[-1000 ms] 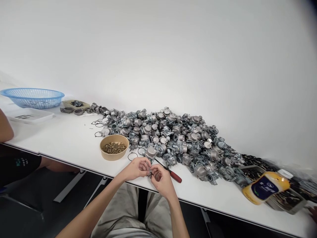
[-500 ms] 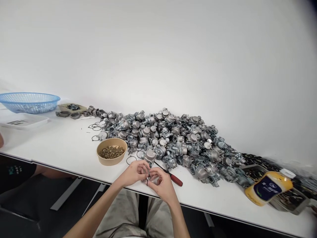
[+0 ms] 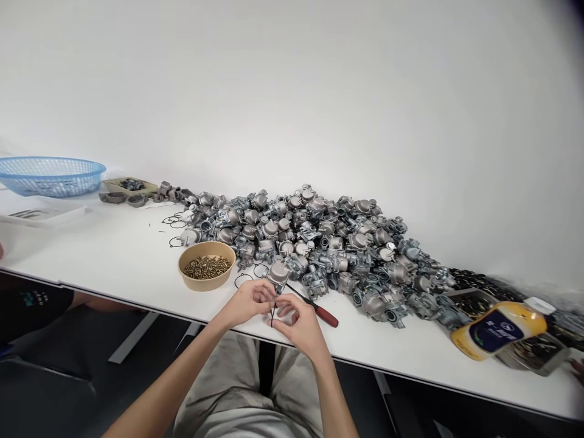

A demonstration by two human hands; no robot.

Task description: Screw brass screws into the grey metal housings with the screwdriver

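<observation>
The left hand (image 3: 255, 302) and right hand (image 3: 297, 320) are closed at the fingertips on a thin black loop (image 3: 272, 315), pinched narrow between them above the near edge of the worktop (image 3: 114, 255). Its long axis runs nearly up and down in view, lower end toward the person. Just beyond sits a grey metal part (image 3: 278, 272); rightward, a red-handled tool (image 3: 326, 316); leftward, a tan bowl (image 3: 205, 284).

Wht wall (image 3: 292, 91) behind tbl (image 3: 114, 258), dk flr (image 3: 121, 386) below.
</observation>
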